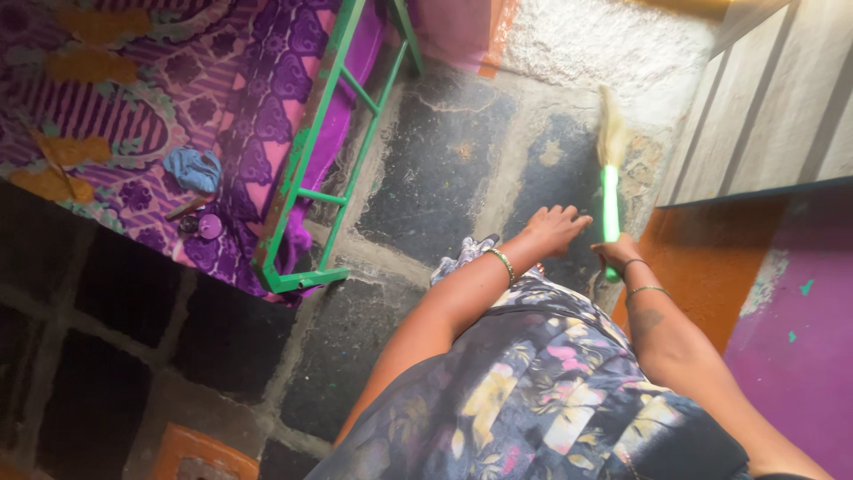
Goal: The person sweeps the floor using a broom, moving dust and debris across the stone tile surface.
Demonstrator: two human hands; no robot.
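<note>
My right hand grips the bright green handle of a broom; its pale straw bristles point away from me over the dark stone floor. To the left of the handle, my left hand reaches forward with fingers spread and holds nothing. Bangles circle both wrists. My floral dress fills the lower middle of the view.
A green metal bed frame with a purple patterned sheet stands at left; a blue cloth and a small round purple lid lie on it. A grey ribbed door or wall and an orange and purple wall rise at right.
</note>
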